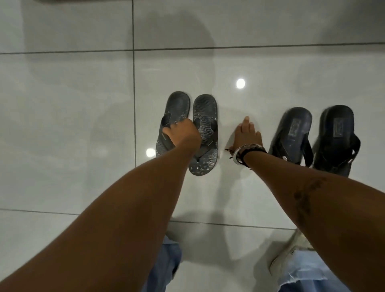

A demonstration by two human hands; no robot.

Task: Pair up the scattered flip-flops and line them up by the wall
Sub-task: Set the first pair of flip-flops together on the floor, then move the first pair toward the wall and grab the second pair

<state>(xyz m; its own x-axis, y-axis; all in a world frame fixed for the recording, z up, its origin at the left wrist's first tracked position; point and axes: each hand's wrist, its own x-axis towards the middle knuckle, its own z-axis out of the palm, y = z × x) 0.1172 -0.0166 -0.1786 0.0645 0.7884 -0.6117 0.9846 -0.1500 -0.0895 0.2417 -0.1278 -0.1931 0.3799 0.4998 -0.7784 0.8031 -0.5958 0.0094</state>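
Two grey patterned flip-flops lie side by side on the glossy tiled floor, heels pointing away from me: the left one [177, 108] and the right one [206, 116]. My left hand [183, 133] is closed over the straps where the two meet, gripping them. To the right stands a darker pair, one flip-flop [291, 133] next to the other [335, 135]. My right hand [246, 133] hovers between the two pairs with fingers stretched out, holding nothing. Bracelets circle its wrist.
Large pale grey floor tiles [73, 125] with dark grout lines spread all around. My jeans legs and a white shoe [289, 256] show at the bottom. A dark edge [83, 1] runs along the top left.
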